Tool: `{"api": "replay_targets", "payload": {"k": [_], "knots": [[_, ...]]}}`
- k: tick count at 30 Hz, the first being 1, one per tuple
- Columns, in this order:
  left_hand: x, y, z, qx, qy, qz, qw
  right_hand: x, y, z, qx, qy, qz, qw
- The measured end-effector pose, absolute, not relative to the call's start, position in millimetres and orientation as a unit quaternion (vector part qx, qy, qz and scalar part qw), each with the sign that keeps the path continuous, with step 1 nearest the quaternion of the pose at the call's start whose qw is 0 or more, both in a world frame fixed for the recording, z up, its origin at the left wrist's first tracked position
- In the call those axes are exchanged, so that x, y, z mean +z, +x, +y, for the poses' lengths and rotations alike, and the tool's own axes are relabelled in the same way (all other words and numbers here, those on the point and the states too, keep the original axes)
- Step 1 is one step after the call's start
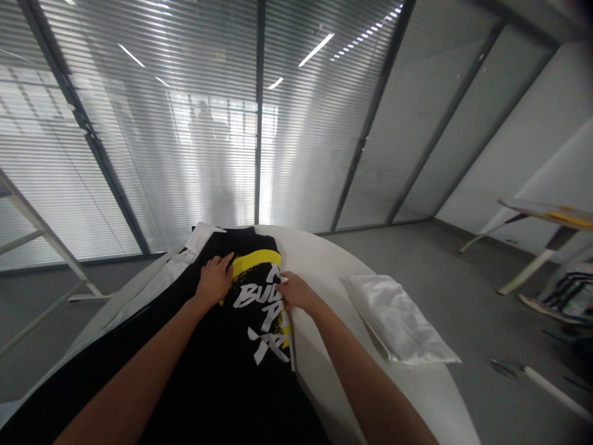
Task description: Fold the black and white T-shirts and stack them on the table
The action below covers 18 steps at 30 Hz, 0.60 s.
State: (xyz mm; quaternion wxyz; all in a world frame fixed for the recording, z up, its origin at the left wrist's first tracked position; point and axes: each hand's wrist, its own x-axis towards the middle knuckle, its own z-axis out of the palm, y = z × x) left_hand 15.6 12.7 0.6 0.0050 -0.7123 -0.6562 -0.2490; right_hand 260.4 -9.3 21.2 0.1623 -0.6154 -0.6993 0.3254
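Observation:
A black garment (217, 364) with a yellow band and white lettering lies spread over a round white table (319, 253). My left hand (215, 281) rests on its upper part beside the yellow band, index finger reaching out and thumb apart from it. At the print's right side, my right hand (296, 292) pinches the garment's edge between thumb and fingers. The fingertips cover part of the lettering. A white cloth (201, 238) shows along the black garment's left side, partly hidden beneath it.
A folded white cloth (401, 318) lies on the table's right side. A pale metal frame (41, 228) stands at the left. Glass partitions with blinds (306, 154) rise behind the table. Another table (546, 210) stands at the far right, near a striped item (574, 287).

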Motion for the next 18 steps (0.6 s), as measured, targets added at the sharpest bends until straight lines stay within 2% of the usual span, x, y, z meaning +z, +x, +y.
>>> {"api": "replay_targets", "payload": {"k": [5,12,18], "knots": [[7,14,17,-0.345,-0.7,-0.62,-0.076,13,254,-9,0.444,-0.611,-0.625,0.196],[11,7,21,-0.261,-0.714,-0.619,-0.196,21,273,-9,0.515,-0.532,-0.631,0.232],[16,4,19,-0.229,-0.716,-0.624,-0.213,19,273,-4,0.545,-0.509,-0.603,0.283]]}}
